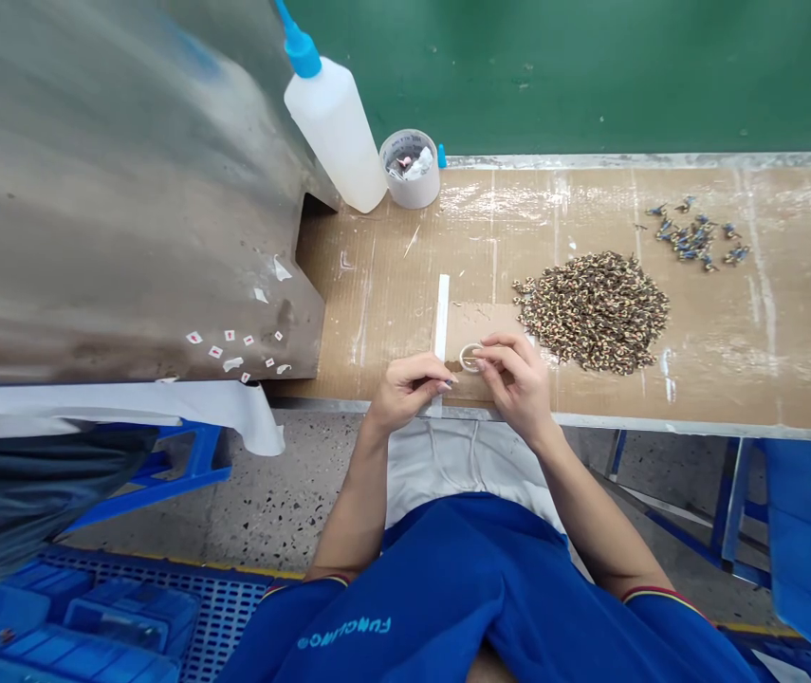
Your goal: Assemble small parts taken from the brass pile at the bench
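My left hand (411,386) and my right hand (515,379) meet at the near edge of the cardboard-covered bench (732,351). My right hand's fingers pinch a small clear ring, apparently a roll of tape (470,358). My left hand's fingers are curled in a pinch just left of it, next to a white strip (440,327) lying on the bench; what they hold is too small to make out. A heap of small brown speckled parts (594,308) lies just right of my right hand.
A white squeeze bottle with a blue nozzle (334,119) and a small clear cup (411,169) stand at the back. A few blue-grey parts (696,235) lie far right. A large metal housing (113,190) fills the left. Blue crates (92,626) sit on the floor.
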Available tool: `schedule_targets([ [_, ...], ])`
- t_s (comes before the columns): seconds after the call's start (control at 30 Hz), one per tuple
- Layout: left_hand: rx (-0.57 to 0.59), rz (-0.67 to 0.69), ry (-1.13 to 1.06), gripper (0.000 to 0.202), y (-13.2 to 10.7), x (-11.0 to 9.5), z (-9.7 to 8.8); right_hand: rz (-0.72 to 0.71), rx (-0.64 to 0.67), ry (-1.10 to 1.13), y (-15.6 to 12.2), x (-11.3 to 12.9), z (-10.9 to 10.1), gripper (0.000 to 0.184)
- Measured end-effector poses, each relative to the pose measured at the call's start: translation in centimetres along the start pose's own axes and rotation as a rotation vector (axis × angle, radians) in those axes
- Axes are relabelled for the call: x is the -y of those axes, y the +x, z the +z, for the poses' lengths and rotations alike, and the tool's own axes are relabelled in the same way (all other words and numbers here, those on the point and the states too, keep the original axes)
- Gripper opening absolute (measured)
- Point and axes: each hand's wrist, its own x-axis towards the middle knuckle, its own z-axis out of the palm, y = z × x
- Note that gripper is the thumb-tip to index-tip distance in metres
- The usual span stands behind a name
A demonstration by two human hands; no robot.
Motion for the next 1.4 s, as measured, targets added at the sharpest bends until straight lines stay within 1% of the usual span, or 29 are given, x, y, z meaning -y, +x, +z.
schedule_targets([
  [0.1, -0.021, -0.017, 0.021, 0.026, 0.0, 0.0, 0.0, 0.016, -0.014, -0.008, -0.1, 0.1, -0.4, 0.02],
  [0.17, -0.046, -0.023, 0.032, 0.025, -0.1, 0.0, 0.1, 0.012, -0.065, -0.047, -0.3, 0.0, -1.2, 0.023],
  [0.3, -0.08, -0.024, 0.05, 0.023, 0.0, -0.1, 0.4, 0.029, -0.229, -0.249, -0.9, -1.1, -3.8, 0.02],
  [0.37, -0.09, -0.019, 0.05, 0.023, 0.0, -0.1, 0.5, 0.042, -0.256, -0.345, -1.1, -1.8, -4.7, 0.018],
  [0.47, -0.102, -0.025, 0.054, 0.024, 0.0, -0.1, 0.5, 0.034, -0.213, -0.455, -1.3, -2.5, -5.1, 0.021],
  [0.6, -0.115, -0.034, 0.06, 0.025, -0.1, 0.0, 0.5, 0.015, -0.151, -0.54, -1.2, -2.4, -4.6, 0.022],
  [0.7, -0.115, -0.037, 0.064, 0.026, -0.2, 0.0, 0.5, 0.001, -0.107, -0.553, -1.1, -2.1, -4.7, 0.017],
  [0.8, -0.122, -0.056, 0.066, 0.029, -0.2, 0.1, 0.5, -0.015, -0.059, -0.505, -1.2, -1.8, -5.0, 0.014],
  [0.9, -0.135, -0.072, 0.067, 0.03, -0.3, 0.2, 0.6, 0.005, -0.087, -0.478, -1.4, -1.8, -5.2, 0.015],
  [1.03, -0.145, -0.072, 0.064, 0.028, -0.3, 0.3, 0.6, 0.031, -0.141, -0.549, -1.2, -2.1, -5.3, 0.017],
  [1.1, -0.146, -0.068, 0.064, 0.027, -0.3, 0.3, 0.6, 0.009, -0.125, -0.571, -1.0, -2.2, -5.2, 0.018],
  [1.2, -0.14, -0.083, 0.072, 0.028, -0.3, 0.2, 0.6, -0.031, -0.094, -0.54, -0.8, -2.2, -5.1, 0.018],
  [1.33, -0.138, -0.101, 0.068, 0.028, -0.3, 0.2, 0.5, -0.057, -0.048, -0.478, -1.0, -1.8, -5.2, 0.015],
  [1.4, -0.141, -0.104, 0.061, 0.028, -0.3, 0.2, 0.5, -0.068, -0.054, -0.476, -1.2, -1.4, -5.3, 0.015],
])
